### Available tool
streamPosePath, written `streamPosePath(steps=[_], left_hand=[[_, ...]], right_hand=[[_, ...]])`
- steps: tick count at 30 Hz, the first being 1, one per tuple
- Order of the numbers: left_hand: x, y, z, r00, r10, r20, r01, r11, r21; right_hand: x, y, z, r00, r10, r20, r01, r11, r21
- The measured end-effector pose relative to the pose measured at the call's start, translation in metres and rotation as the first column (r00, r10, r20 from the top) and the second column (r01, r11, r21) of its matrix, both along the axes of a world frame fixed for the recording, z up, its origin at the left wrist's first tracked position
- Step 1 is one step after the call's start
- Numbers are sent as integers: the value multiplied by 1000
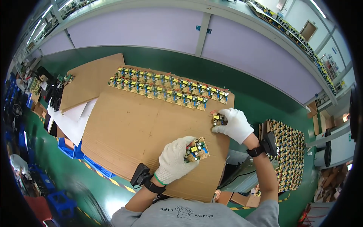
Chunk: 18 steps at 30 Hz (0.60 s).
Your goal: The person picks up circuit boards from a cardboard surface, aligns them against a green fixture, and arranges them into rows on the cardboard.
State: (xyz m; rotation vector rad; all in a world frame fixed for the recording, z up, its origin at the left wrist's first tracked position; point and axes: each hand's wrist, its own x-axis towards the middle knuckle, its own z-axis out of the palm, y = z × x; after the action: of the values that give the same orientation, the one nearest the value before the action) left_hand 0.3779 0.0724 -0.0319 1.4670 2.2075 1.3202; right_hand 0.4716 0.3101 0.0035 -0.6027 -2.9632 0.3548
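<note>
My left hand (174, 159), in a cream knit glove with a green cuff edge, grips a small circuit board (197, 150) above the cardboard. Green, yellow and blue parts stand on that board's face. In a white glove, my right hand (236, 125) has its thumb and fingers closed on the edges of another circuit board (218, 120), near the cardboard's right edge. This one has a yellow block and red wires at its top. Beyond the hands, two long rows of circuit boards (159, 90) lie side by side on the cardboard sheet (124, 128).
A big panel of boards (289, 155) lies to the right, lower than the cardboard. Blue crates (70, 148) and white paper (77, 117) are at the left. A lilac partition (140, 28) runs along the far side. A cable crosses a grey metal box (242, 176) by my right forearm.
</note>
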Motion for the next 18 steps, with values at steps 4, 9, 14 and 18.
streamPosePath(steps=[4, 9, 14, 18], left_hand=[[3, 0, 4, 999, 30, -27, -30, 1000, -4], [4, -1, 6, 1000, 13, -23, -14, 998, -63], [5, -1, 6, 998, 18, -63, -21, 998, -54], [5, -3, 1, 1000, 17, -13, -17, 1000, 4]], right_hand=[[-13, 3, -11, 990, -45, -131, 34, 996, -85], [-29, 7, -31, 936, -151, -318, 112, 984, -139], [-41, 6, -33, 935, -192, -299, 166, 980, -110], [-43, 5, -23, 961, -198, -194, 175, 976, -129]])
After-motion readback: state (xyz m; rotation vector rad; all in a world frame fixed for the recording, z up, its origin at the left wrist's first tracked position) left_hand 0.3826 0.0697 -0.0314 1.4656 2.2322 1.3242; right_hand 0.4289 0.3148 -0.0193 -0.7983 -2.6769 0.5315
